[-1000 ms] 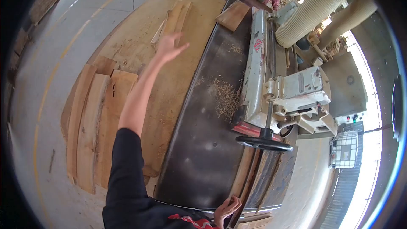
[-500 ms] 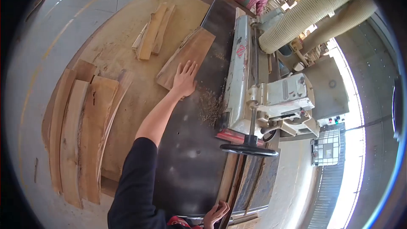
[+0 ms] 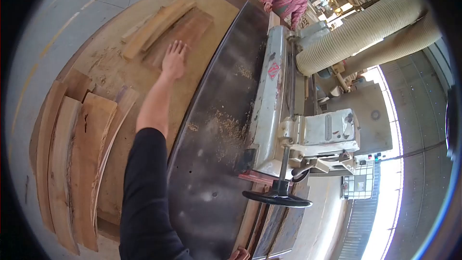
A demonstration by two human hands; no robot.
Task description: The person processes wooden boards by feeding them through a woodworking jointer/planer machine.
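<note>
My left hand (image 3: 174, 60) lies with its fingers stretched out on the near end of a reddish-brown wooden board (image 3: 192, 28). This board rests on the wooden tabletop (image 3: 204, 62), alongside a few lighter wood strips (image 3: 156, 24). At the bottom edge of the view, part of my right hand (image 3: 239, 254) shows beside the dark metal machine bed (image 3: 207, 173). Most of that hand is cut off, and its grip is hidden.
Several long planks (image 3: 91, 159) lie stacked at the left. A woodworking machine (image 3: 269, 106) with a black handwheel (image 3: 276, 197) and ribbed hoses (image 3: 356, 31) stands right. Wood chips (image 3: 228, 127) litter the bed. Another person (image 3: 287, 0) is at the far end.
The board has moved left and away, off the dark bed's edge to beside the lighter strips, with my left hand on it. My right hand has slipped lower, mostly out of view.
</note>
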